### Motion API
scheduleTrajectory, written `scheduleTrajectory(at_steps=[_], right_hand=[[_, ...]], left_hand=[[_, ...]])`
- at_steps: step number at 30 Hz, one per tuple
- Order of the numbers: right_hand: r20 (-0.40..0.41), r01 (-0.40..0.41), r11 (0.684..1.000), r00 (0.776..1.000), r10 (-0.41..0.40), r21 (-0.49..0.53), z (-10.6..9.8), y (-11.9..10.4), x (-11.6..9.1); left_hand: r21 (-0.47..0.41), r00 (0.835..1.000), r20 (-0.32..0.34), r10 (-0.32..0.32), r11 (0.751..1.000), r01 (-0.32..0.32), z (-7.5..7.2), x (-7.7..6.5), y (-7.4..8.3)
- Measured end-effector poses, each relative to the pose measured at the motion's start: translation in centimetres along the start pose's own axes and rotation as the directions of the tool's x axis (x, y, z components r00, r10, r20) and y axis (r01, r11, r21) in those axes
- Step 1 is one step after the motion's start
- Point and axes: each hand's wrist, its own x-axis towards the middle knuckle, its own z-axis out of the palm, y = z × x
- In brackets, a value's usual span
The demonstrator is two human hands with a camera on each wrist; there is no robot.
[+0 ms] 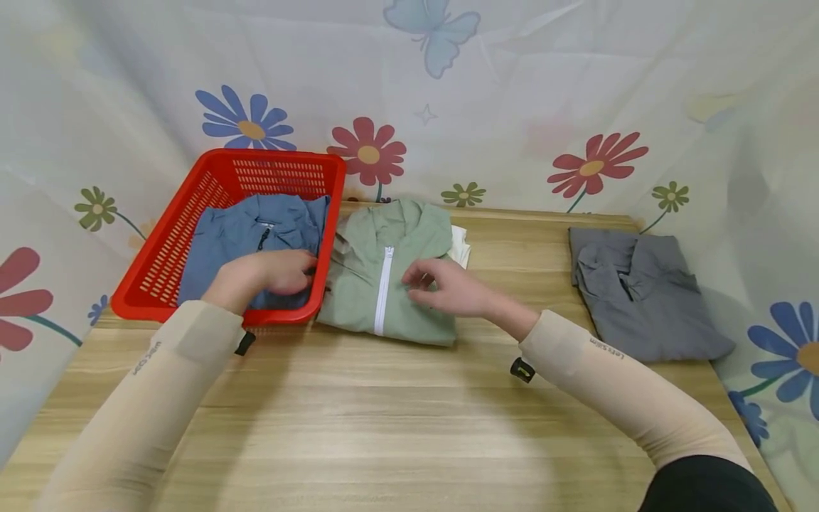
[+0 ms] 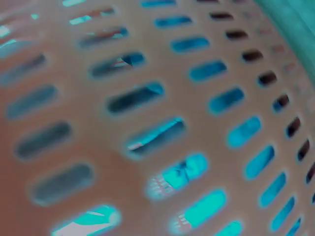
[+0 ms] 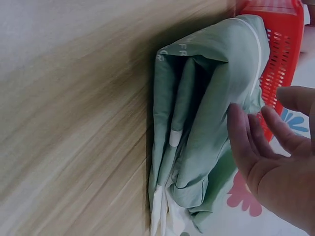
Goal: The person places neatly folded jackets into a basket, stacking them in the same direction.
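A folded blue jacket (image 1: 237, 231) with a dark zip pull lies inside the red plastic basket (image 1: 333, 213). My left hand (image 1: 288, 272) reaches into the basket at the jacket's right edge, its fingertips partly hidden against the basket wall. The left wrist view, oddly coloured, is filled by the slotted basket wall (image 2: 113, 147), and the hand does not show there. Just right of the basket is a folded green jacket (image 1: 409, 291) with a white zip. Above its right half my right hand (image 1: 448, 286) hovers with loosely bent fingers and nothing between them.
A folded grey garment (image 1: 652, 299) lies at the right end of the wooden table (image 1: 397, 427). White cloth (image 1: 458, 247) shows from beneath the green jacket's back right corner. A flower-printed curtain (image 1: 499, 107) hangs behind the table and along both sides.
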Motion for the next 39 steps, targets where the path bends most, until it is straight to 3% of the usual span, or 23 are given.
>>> scheduleTrajectory(at_steps=[4, 8, 11, 15, 21, 25, 29, 39], right_hand=[[-0.021, 0.063, 0.983, 0.997, -0.068, -0.172, 0.6, 0.3, -0.1], [-0.013, 0.056, 0.961, 0.998, -0.062, -0.270, 0.9, 0.2, -0.3], [0.029, 0.050, 0.954, 0.999, -0.043, -0.297, 1.2, 0.2, -0.4], [0.120, 0.034, 0.945, 0.993, 0.006, -0.325, 1.5, 0.5, -0.7], [0.155, 0.019, 0.941, 0.987, 0.035, -0.337, 1.6, 0.9, -1.0], [0.161, 0.005, 0.938, 0.985, 0.054, -0.346, 1.6, 1.4, -1.1], [0.166, -0.005, 0.939, 0.984, 0.066, -0.343, 1.6, 1.9, -1.3], [0.166, -0.015, 0.938, 0.983, 0.077, -0.346, 0.8, 2.8, -2.0]], left_hand=[[0.019, 0.985, -0.174, -0.008, 1.000, 0.012, 0.0, -0.8, 1.1], [-0.024, 0.933, -0.357, -0.048, 0.999, 0.042, -0.5, -1.9, 3.4], [-0.018, 0.895, -0.445, -0.024, 1.000, 0.018, -0.5, -2.4, 5.4], [0.012, 0.888, -0.460, 0.029, 1.000, -0.027, 0.2, -2.4, 7.7], [0.017, 0.907, -0.413, 0.075, 0.997, -0.075, 2.0, -1.5, 10.0], [0.019, 0.921, -0.375, 0.108, 0.994, -0.108, 3.2, -0.8, 10.9], [0.025, 0.923, -0.362, 0.130, 0.991, -0.130, 4.1, -0.1, 11.2], [0.002, 0.892, -0.437, 0.118, 0.991, -0.131, 5.1, 0.7, 11.6]])
